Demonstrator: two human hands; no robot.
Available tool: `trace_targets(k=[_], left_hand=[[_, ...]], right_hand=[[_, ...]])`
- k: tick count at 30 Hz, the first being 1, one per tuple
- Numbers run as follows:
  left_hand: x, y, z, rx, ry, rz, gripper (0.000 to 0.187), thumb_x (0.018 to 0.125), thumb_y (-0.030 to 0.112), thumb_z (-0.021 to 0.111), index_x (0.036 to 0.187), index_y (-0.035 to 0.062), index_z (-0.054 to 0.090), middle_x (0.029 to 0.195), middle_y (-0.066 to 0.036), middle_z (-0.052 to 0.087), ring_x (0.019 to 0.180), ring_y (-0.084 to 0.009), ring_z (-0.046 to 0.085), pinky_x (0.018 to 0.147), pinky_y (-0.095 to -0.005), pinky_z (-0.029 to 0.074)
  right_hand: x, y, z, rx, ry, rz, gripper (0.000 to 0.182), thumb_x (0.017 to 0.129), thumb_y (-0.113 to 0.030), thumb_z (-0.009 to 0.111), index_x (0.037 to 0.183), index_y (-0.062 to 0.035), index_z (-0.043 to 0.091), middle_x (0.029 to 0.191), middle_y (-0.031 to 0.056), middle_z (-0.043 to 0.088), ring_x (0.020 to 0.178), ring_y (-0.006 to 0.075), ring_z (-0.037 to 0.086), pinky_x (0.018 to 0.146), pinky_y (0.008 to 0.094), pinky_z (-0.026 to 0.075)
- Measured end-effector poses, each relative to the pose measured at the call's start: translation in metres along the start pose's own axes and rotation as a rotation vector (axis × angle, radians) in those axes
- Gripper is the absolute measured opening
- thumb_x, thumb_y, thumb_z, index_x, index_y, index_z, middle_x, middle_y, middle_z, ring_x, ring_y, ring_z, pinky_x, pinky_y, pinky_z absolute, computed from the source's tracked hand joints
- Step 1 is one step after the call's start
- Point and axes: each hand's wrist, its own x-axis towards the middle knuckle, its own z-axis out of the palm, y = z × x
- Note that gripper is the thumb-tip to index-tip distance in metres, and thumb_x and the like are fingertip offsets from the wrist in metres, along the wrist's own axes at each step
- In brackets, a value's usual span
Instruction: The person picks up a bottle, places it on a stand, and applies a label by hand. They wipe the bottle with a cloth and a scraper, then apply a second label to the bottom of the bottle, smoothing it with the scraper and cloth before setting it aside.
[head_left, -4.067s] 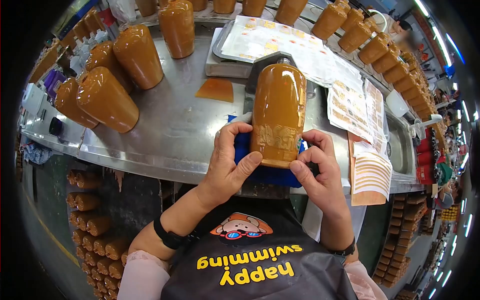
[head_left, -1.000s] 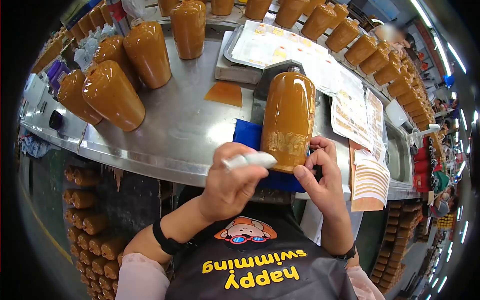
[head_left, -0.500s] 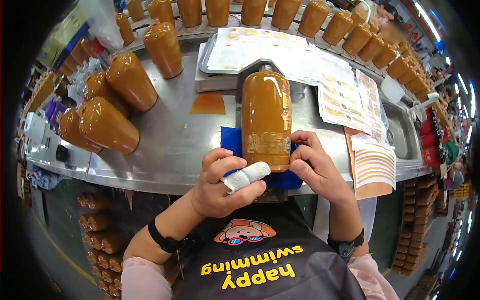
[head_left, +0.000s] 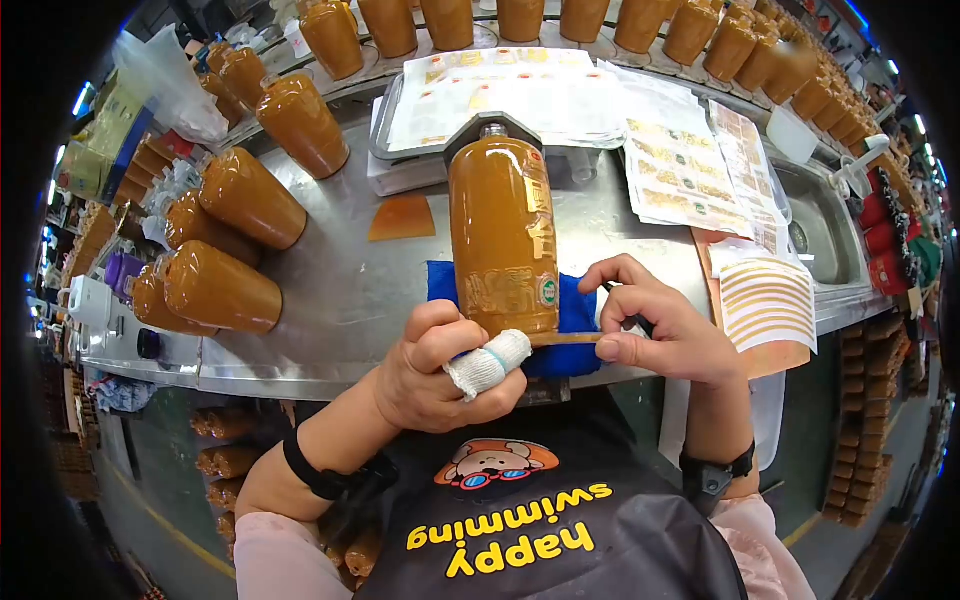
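A glossy brown bottle [head_left: 503, 235] with gold relief lettering and a small green badge lies on its side, its base toward me. Its neck rests in a dark angular holder [head_left: 460, 138], and blue cloth [head_left: 578, 300] is beneath its base. My left hand [head_left: 450, 360] is closed, fingers curled against the left of the base; a white knitted cover wraps one finger. Between its thumb and fingers, my right hand [head_left: 660, 325] pinches a thin brown strip [head_left: 565, 339] running out from the base. Something white and dark, partly hidden, shows behind the right fingers.
More brown bottles [head_left: 225, 285] stand at left, and others line the curved conveyor [head_left: 480, 35] at the back. Printed decal sheets [head_left: 690, 170] lie at centre and right. A striped sheet [head_left: 770, 305] hangs over the front edge near a sink [head_left: 830, 235].
My right hand has moved right, away from the bottle's base, and the brown strip now shows stretched out between. My left hand stays at the base. The whole view has shifted slightly.
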Motion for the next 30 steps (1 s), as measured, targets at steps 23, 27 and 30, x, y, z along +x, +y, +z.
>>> trace_targets(k=[23,27,30], left_hand=[[0.003,0.008,0.024,0.04,0.061,-0.332,0.04,0.081,0.021,0.073,0.116,0.018,0.055,0.117,-0.008,0.061,0.12,-0.0286,0.05,0.112,-0.0542,0.028],[-0.006,0.015,0.02,0.014,0.108,-0.41,0.041,0.085,0.021,0.073,0.116,0.0134,0.048,0.117,-0.013,0.059,0.116,-0.0347,0.052,0.111,-0.0586,0.025],[-0.015,0.016,0.015,0.061,0.11,-0.275,0.035,0.079,0.015,0.073,0.108,0.0171,0.053,0.115,-0.009,0.06,0.102,-0.0269,0.05,0.092,-0.0473,0.039]], right_hand=[[-0.009,0.008,-0.003,0.013,0.027,-0.004,0.025,0.084,-0.023,0.073,0.076,-0.0071,0.055,0.112,0.0111,0.051,0.099,0.0196,0.048,0.087,0.0307,0.04],[-0.005,-0.001,-0.005,0.047,0.005,0.062,0.025,0.084,-0.022,0.073,0.076,-0.0068,0.055,0.111,0.0109,0.052,0.1,0.0191,0.048,0.087,0.0309,0.039],[-0.01,0.002,-0.009,0.049,0.009,0.015,0.024,0.083,-0.022,0.073,0.077,-0.0063,0.056,0.111,0.0107,0.052,0.1,0.0187,0.048,0.088,0.031,0.039]])
